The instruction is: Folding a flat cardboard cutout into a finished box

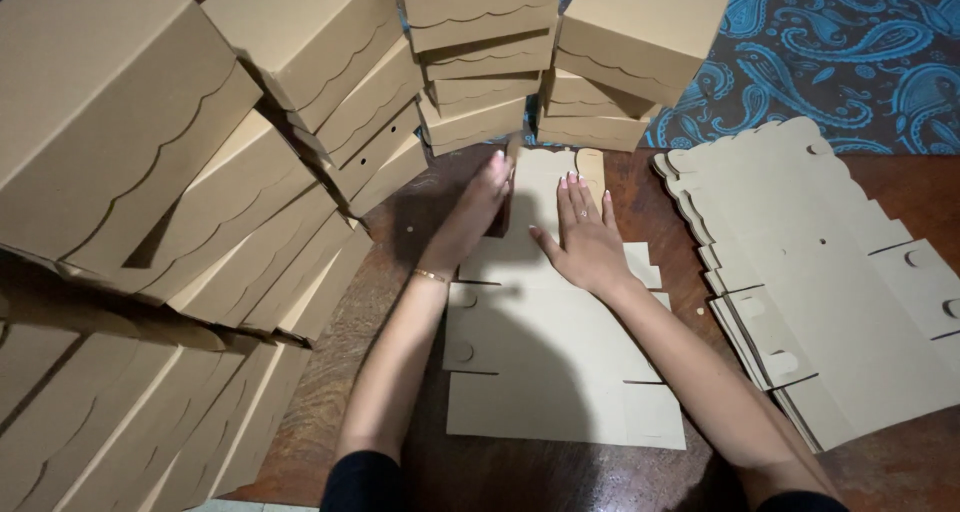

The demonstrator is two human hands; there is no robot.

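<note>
A flat cardboard box sheet (560, 362) lies in the middle of the desk (400, 272). It looks light and bendy, best held by its edges. The right hand (587, 240) presses flat, fingers spread. The left hand (478, 210) lifts a flap. Finished boxes (300, 42) fill the upper left.

The left box stack (120, 172) and flat blanks (830, 292) run off frame.
</note>
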